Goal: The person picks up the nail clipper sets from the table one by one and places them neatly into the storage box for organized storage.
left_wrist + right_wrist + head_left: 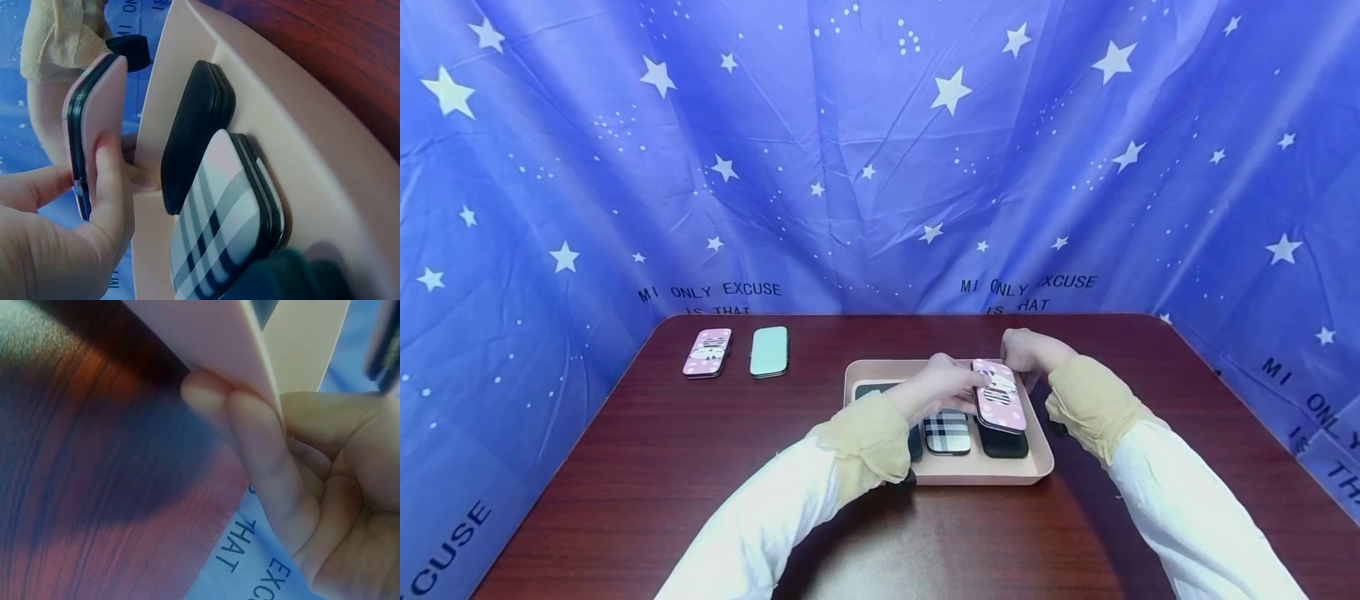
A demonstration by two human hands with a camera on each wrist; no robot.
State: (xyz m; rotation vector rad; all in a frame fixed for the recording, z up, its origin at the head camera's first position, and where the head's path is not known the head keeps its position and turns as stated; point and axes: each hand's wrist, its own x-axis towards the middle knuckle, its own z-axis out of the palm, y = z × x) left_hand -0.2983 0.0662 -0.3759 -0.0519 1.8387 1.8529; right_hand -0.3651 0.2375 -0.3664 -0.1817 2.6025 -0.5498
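Note:
My left hand (942,383) pinches a slim pink patterned case (1002,404) between thumb and fingers, tilted above the right side of a beige tray (970,480). A dark zip-like seam and a small metal clasp show on the case's edge in the left wrist view. My right hand (1033,350) grips the tray's far right rim, its thumb and fingers on either side of the wall (206,337). Under the held case lies a black case (1003,444). Left of it in the tray is a plaid case (947,435), beside dark green cases (275,278) partly hidden by my left arm.
At the back left of the dark red wooden table (700,467) lie another pink patterned case (707,352) and a mint green case (769,351). A blue star-printed curtain (850,208) hangs behind the table and along both sides.

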